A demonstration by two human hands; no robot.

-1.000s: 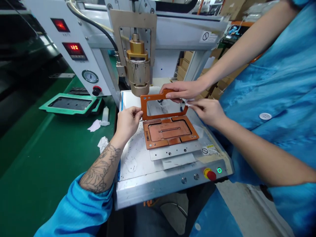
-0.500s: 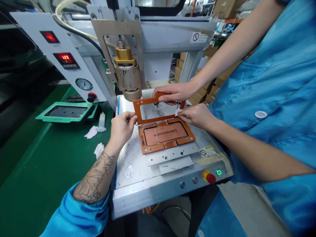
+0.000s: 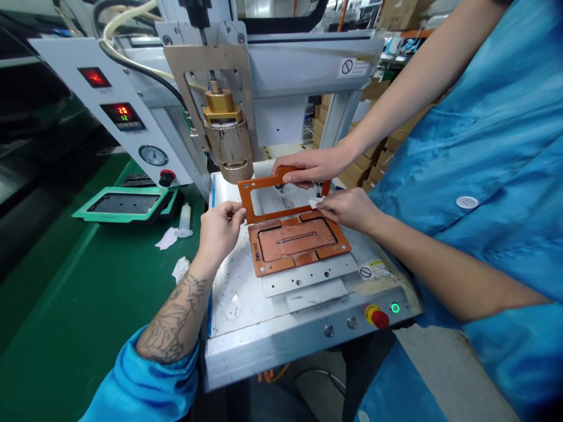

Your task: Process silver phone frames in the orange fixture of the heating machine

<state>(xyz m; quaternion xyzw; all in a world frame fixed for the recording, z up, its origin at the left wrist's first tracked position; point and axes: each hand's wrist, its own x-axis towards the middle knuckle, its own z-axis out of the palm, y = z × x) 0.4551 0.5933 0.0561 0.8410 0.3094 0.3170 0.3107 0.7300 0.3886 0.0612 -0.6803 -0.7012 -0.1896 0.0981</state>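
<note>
My left hand point(image 3: 223, 230) pinches the lower left corner of an orange frame point(image 3: 247, 202) with a large rectangular opening. The frame stands tilted up behind a matching orange fixture plate point(image 3: 295, 240), which has a recessed middle and lies flat on the machine bed. Between the fingertips of my right hand point(image 3: 349, 208) is a small white tissue point(image 3: 315, 202), at the frame's lower right corner. A co-worker's hand point(image 3: 312, 166) grips the frame's top edge from the right.
A cylindrical press head point(image 3: 229, 143) hangs behind the frame. On the green table point(image 3: 118, 293) at left are a green-edged tray point(image 3: 118, 203), a syringe point(image 3: 185, 220) and crumpled paper point(image 3: 180, 268). A red emergency stop point(image 3: 379, 318) sits at the front. The co-worker stands close at right.
My view has shifted slightly, so the machine sits a little further right. The tissue in my right hand has moved slightly left along the frame. My left hand keeps its grip.
</note>
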